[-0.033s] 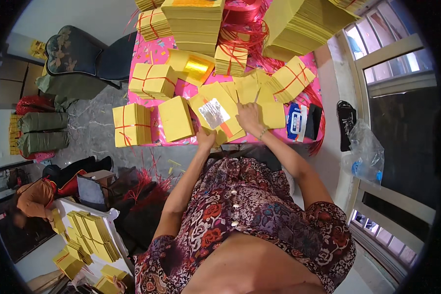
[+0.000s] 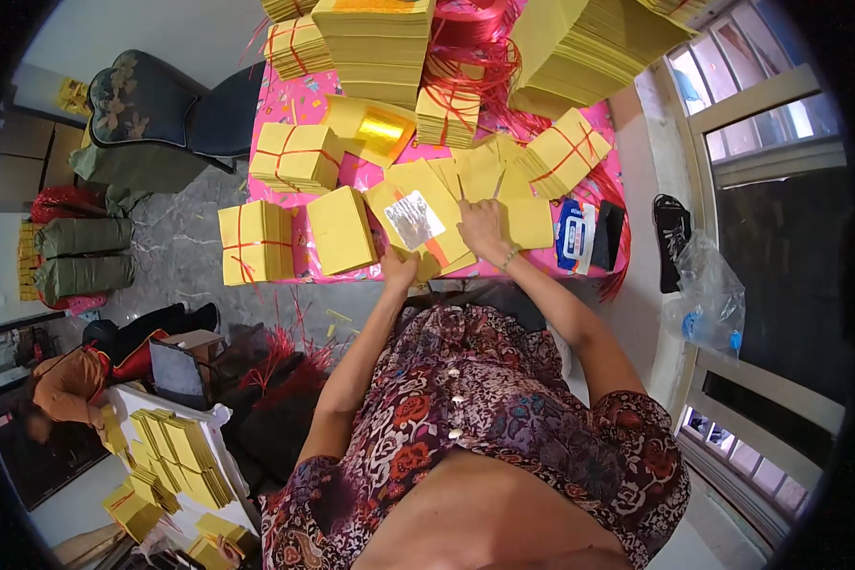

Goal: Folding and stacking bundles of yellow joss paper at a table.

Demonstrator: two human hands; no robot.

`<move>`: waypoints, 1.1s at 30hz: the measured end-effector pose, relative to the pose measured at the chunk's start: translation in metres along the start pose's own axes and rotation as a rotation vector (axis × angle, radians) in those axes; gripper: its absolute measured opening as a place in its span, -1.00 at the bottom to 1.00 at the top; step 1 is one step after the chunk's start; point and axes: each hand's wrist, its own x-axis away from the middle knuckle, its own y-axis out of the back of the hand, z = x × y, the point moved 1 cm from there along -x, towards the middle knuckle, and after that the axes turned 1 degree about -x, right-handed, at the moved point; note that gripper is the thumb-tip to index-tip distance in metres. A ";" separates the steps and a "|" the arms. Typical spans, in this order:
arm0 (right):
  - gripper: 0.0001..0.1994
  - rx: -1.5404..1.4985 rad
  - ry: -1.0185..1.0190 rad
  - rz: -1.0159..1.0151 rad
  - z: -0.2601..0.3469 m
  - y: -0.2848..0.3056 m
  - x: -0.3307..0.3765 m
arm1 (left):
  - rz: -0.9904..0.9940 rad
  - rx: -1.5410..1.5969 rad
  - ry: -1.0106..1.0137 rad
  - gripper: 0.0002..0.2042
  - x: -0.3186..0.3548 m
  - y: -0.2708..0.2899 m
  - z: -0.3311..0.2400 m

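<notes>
My left hand [image 2: 401, 269] is closed on the near edge of a sheet of yellow paper [image 2: 407, 190], which bears a silver square and an orange band. It lies on other fanned yellow sheets. My right hand [image 2: 483, 228] rests on those sheets just right of the silver square, fingers stretched and touching the paper. Beyond its fingertips more loose yellow sheets [image 2: 484, 166] overlap. Left of my left hand stands an untied stack of yellow paper [image 2: 340, 231]. Farther left is a yellow bundle [image 2: 255, 241] tied with red string.
Tall yellow paper stacks [image 2: 370, 57] and red string [image 2: 470, 62] fill the back of the pink-covered table [image 2: 304, 261]. A blue-white packet [image 2: 574, 237] lies at the right. At lower left, a person in orange [image 2: 69, 388] is beside another table [image 2: 214, 432] of yellow bundles.
</notes>
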 end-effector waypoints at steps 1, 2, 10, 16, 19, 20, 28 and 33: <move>-0.73 0.005 0.002 -0.048 -0.002 -0.005 0.002 | 0.007 -0.004 -0.003 -0.46 0.001 0.000 -0.003; -0.75 0.009 0.018 -0.094 0.003 -0.003 0.001 | -0.004 0.013 -0.018 -0.46 0.001 0.001 0.000; -0.71 -0.287 -0.190 0.150 0.020 0.001 0.026 | -0.003 0.014 -0.018 -0.62 -0.005 0.002 0.010; -0.65 -0.329 -0.177 0.110 0.011 -0.013 0.026 | -0.008 -0.073 -0.043 -0.37 0.004 0.008 -0.017; -0.62 -0.328 -0.163 0.137 0.016 -0.011 0.025 | 0.042 -0.044 -0.029 -0.29 0.007 0.014 -0.024; -0.60 -0.318 -0.177 0.165 0.015 -0.012 0.025 | -0.021 -0.148 -0.045 -0.24 0.011 0.012 -0.028; -0.60 -0.231 -0.216 0.147 0.010 -0.031 0.026 | -0.051 -0.246 -0.096 -0.16 0.016 0.013 -0.040; -0.63 -0.176 -0.227 0.146 0.014 -0.029 0.022 | -0.051 -0.355 -0.073 -0.11 0.017 0.012 -0.046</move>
